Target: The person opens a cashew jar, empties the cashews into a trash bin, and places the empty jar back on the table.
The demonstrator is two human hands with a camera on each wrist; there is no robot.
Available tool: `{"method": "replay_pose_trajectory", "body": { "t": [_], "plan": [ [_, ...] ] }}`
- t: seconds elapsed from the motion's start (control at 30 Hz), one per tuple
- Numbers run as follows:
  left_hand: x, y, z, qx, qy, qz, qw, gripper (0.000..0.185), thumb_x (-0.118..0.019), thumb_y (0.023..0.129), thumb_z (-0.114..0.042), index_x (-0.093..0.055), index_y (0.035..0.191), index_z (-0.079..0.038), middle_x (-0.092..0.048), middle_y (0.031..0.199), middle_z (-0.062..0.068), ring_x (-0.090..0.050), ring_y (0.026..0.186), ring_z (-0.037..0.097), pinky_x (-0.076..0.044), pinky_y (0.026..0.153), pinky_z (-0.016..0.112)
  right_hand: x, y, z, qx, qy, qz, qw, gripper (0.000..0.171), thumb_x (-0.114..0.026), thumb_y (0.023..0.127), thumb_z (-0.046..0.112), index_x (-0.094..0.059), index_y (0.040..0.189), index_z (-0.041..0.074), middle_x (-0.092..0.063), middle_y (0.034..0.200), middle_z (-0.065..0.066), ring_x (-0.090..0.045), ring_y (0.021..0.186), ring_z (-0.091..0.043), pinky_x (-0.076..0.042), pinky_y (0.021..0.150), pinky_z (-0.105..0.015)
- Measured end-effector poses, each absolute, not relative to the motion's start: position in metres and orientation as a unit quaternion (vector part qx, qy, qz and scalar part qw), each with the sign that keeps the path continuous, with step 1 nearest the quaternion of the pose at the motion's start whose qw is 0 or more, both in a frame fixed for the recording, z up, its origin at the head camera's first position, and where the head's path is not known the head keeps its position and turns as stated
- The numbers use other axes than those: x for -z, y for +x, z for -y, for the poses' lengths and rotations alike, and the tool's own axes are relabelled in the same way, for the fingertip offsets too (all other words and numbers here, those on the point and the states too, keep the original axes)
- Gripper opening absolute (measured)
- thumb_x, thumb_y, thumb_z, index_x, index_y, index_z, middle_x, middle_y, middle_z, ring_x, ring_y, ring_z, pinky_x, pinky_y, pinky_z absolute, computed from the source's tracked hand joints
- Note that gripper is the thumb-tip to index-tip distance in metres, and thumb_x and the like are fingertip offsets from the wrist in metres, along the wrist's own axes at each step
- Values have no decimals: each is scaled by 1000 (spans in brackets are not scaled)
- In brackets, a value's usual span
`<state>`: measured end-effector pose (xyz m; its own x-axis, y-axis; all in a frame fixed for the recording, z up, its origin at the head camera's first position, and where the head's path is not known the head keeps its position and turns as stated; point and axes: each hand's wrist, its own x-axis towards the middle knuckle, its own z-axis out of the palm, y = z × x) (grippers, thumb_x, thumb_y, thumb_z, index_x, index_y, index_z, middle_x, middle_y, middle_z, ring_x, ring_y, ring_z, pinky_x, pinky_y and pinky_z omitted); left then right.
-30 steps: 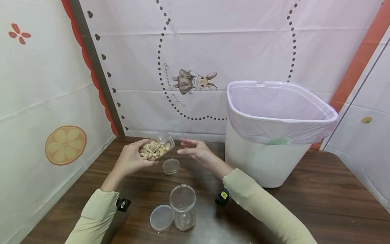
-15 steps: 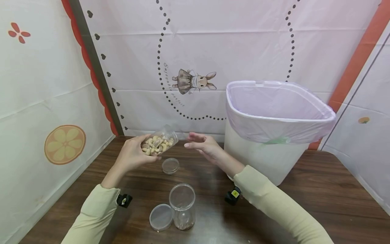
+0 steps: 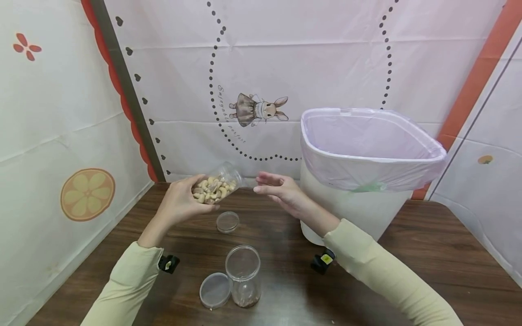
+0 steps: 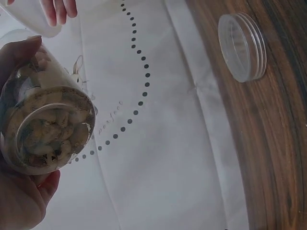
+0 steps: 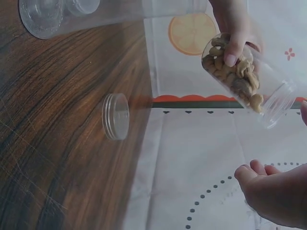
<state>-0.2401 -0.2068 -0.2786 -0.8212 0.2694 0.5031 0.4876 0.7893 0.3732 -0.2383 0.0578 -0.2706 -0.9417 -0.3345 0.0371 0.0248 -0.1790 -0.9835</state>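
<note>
Head view: left hand [image 3: 179,203] has its grip curled round a clear jar of cashews [image 3: 216,185], tilted w/ its open mouth toward the right hand [image 3: 281,192], which is held up beside it, fingers relaxed and apart, holding nothing. Below, on the wooden surface [image 3: 408,267]: a small lid [image 3: 227,222], an upright empty jar [image 3: 244,276] w/ a second lid [image 3: 215,290] touching it, and a lined white bin [image 3: 367,167] (right side). Left wrist view: jar's base [image 4: 48,129] faces the camera, fingers wrapped around it; lid [image 4: 242,45] lies apart. Right wrist view: jar mouth [image 5: 278,105] above the cupped palm [image 5: 276,194], not touching.
</note>
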Motion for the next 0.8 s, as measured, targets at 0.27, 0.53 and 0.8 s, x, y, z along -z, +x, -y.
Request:
{"method": "replay_pose_trajectory", "body": {
  "t": [0.27,0.53,0.8],
  "plan": [
    [273,-240,201,257,-207,921,208,76,-83,57,-37,-57,119,-3,-64,105,16,-59,90,29,-44,76,43,261,-228,-64,750,-139,-635,125,60,-58,79,2,-37,135,-3,-41,137,-19,-38,127,-26,-27,105,-38],
    [267,-239,195,261,-206,921,202,77,-82,55,-40,-57,119,-6,-65,102,12,-59,85,24,-45,71,39,249,-218,-70,744,-162,-635,128,62,-59,79,3,-35,136,-3,-39,138,-20,-36,128,-29,-26,106,-40],
    [261,-239,189,268,-212,918,203,74,-83,55,-34,-57,119,-7,-66,102,12,-60,84,24,-46,71,39,235,-207,-77,736,-188,-639,121,65,-61,78,7,-35,136,-3,-38,138,-20,-33,129,-30,-23,106,-43]
  ]
}}
